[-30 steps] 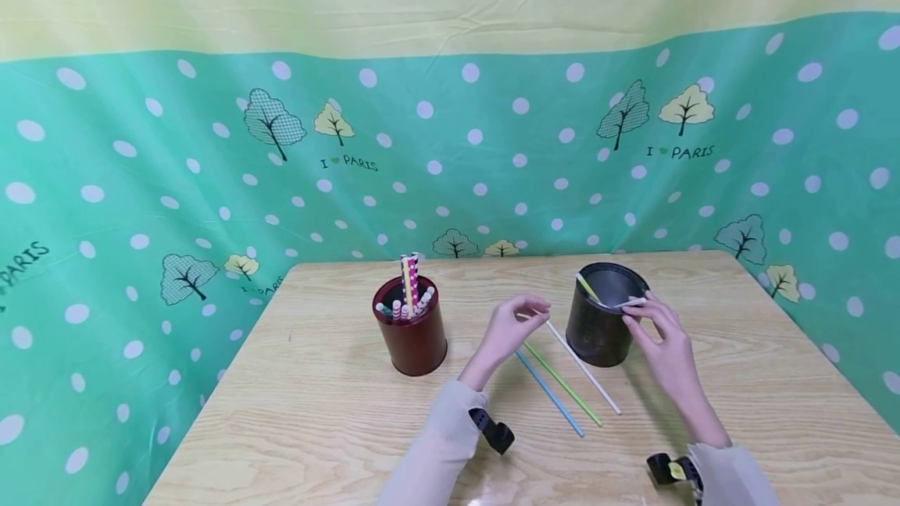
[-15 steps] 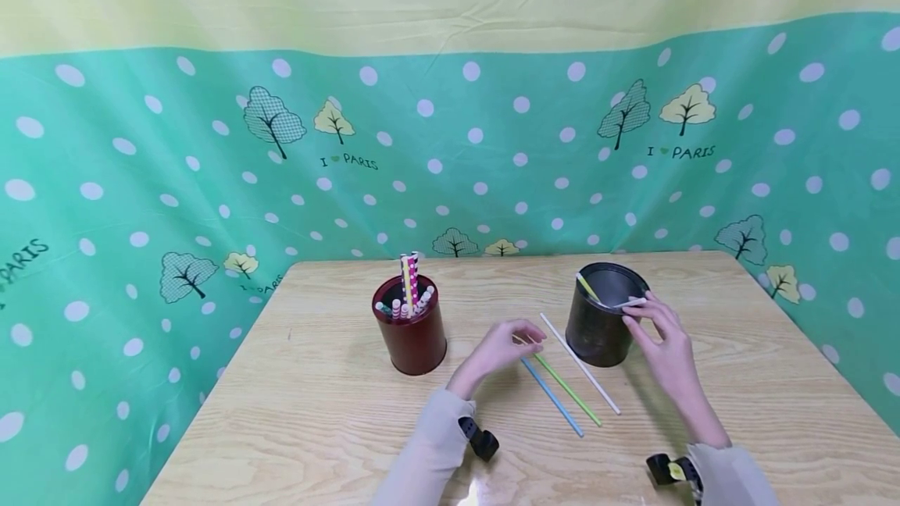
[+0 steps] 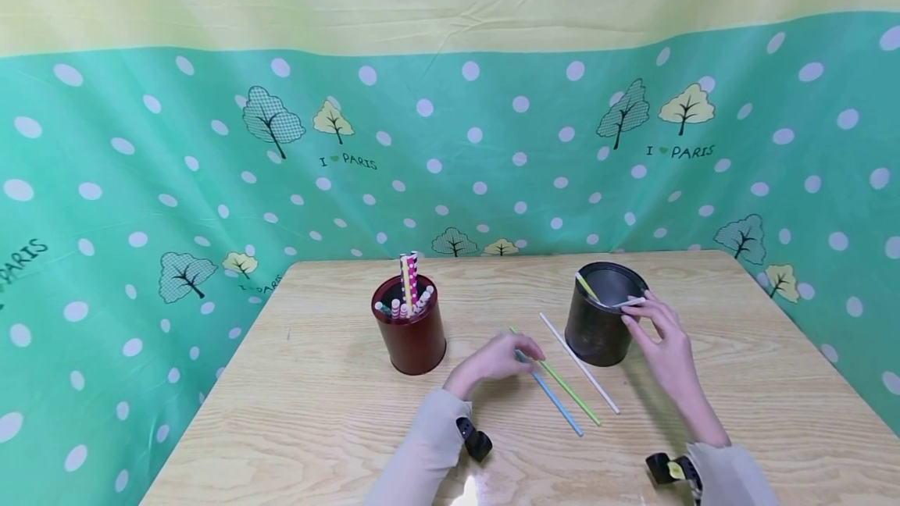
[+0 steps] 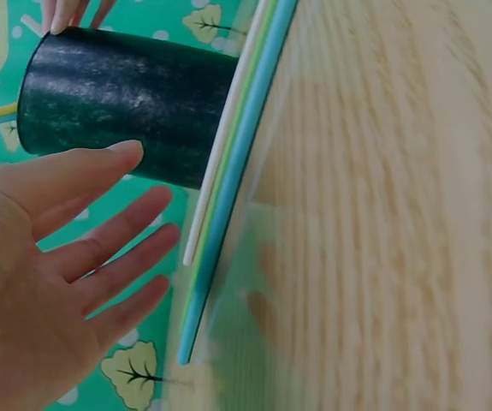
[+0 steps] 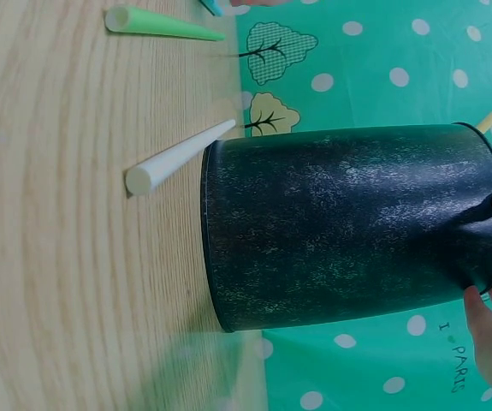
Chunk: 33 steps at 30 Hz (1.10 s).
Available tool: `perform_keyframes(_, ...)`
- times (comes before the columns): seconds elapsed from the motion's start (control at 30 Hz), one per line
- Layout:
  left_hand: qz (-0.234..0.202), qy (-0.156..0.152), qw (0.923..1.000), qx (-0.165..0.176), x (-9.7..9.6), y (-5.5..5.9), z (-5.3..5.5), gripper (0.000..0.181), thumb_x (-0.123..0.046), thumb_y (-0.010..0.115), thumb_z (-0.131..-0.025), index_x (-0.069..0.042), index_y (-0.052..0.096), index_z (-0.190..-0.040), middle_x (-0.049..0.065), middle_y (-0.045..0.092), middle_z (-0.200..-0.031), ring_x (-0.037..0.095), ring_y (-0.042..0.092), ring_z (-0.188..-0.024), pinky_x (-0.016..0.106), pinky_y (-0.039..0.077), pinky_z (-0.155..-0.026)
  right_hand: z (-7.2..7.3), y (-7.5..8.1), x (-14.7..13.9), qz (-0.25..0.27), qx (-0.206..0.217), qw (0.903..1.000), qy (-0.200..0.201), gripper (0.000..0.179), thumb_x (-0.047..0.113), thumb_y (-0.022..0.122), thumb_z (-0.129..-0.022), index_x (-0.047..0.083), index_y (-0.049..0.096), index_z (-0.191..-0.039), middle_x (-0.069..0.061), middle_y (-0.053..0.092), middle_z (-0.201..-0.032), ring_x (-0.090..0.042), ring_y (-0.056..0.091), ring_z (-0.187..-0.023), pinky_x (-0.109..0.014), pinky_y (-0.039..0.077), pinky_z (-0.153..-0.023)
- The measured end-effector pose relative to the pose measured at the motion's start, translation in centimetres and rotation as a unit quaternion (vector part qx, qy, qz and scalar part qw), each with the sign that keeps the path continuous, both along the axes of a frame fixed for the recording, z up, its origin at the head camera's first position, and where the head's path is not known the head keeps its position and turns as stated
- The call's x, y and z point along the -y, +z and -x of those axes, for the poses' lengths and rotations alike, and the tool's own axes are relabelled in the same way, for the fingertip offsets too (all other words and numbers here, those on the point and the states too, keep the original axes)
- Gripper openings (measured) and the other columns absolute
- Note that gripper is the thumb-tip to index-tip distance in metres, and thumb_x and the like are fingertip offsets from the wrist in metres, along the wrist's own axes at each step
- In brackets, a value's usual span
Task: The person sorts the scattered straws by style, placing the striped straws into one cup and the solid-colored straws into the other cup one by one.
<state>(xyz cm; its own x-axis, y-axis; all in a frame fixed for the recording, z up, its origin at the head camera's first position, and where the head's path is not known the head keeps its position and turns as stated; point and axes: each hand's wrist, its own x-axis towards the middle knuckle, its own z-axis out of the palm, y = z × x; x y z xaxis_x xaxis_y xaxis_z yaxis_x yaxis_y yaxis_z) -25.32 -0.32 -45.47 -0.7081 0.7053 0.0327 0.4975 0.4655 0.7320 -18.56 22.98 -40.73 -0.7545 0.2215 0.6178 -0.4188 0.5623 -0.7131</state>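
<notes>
Over the table, my left hand (image 3: 495, 359) hovers above the far ends of a blue stick (image 3: 561, 411) and a green stick (image 3: 568, 389). In the left wrist view its fingers are spread and relaxed, with nothing between them. A white stick (image 3: 594, 381) lies alongside, nearer the black can (image 3: 594, 334). My right hand (image 3: 664, 346) grips the can's rim at the right, thumb and fingers touching its edge. Inside the can lean a yellow stick (image 3: 585, 286) and a white one, whose end (image 3: 635, 301) shows beside the right fingers.
A dark red can (image 3: 415, 346) stands to the left, holding several patterned sticks (image 3: 410, 283). The wooden table (image 3: 295, 412) ends at the back against a green dotted curtain (image 3: 478, 155). Black straps with small cameras sit on both wrists.
My left hand has moved away from the white stick's far end, down and left toward the green and blue sticks. The right hand stays at the can's rim.
</notes>
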Motion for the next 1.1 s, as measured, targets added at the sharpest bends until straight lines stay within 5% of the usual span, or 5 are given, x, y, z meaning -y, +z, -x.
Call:
perform_keyframes(0.23,0.054,-0.029,0.9978,-0.023,-0.2,-0.3,-0.2,0.019,-0.004,0.067,-0.075,-0.007,0.066,-0.094,-0.001,0.063,-0.093,0.009,0.055,-0.085,0.015,0.041,-0.074,1.3,-2.2,-1.6,-0.017,-0.016,0.9996,0.015,0.016,-0.008,0.063,-0.075,-0.005,0.064,-0.091,-0.017,0.057,-0.100,-0.004,0.037,-0.119,-0.006,0.029,-0.091)
perform_keyframes(0.47,0.087,-0.058,0.9919,-0.072,-0.5,-0.5,-0.4,0.016,-0.004,0.069,-0.073,-0.007,0.069,-0.089,0.000,0.063,-0.087,0.008,0.053,-0.080,0.009,0.037,-0.070,1.4,-2.6,-1.7,-0.003,-0.026,0.9994,0.024,0.013,0.004,0.063,-0.080,-0.001,0.065,-0.092,-0.004,0.058,-0.101,-0.008,0.038,-0.120,-0.006,0.030,-0.091)
perform_keyframes(0.7,0.107,-0.071,0.9878,-0.089,-0.7,-0.6,-0.3,0.017,-0.002,0.070,-0.072,-0.009,0.070,-0.088,-0.001,0.061,-0.084,0.006,0.050,-0.079,0.008,0.035,-0.070,1.3,-2.5,-1.6,-0.015,-0.011,0.9998,0.012,0.014,0.001,0.063,-0.079,-0.003,0.064,-0.092,-0.008,0.057,-0.100,-0.008,0.037,-0.121,-0.006,0.029,-0.091)
perform_keyframes(1.1,0.160,-0.063,0.9748,-0.143,-0.9,-1.1,-0.7,0.015,-0.005,0.069,-0.071,-0.017,0.071,-0.079,-0.008,0.053,-0.079,0.002,0.041,-0.079,0.010,0.030,-0.072,1.3,-2.4,-1.6,-0.008,-0.007,0.9999,0.012,0.014,-0.001,0.063,-0.078,-0.003,0.064,-0.092,0.010,0.056,-0.099,-0.005,0.037,-0.120,-0.006,0.030,-0.091)
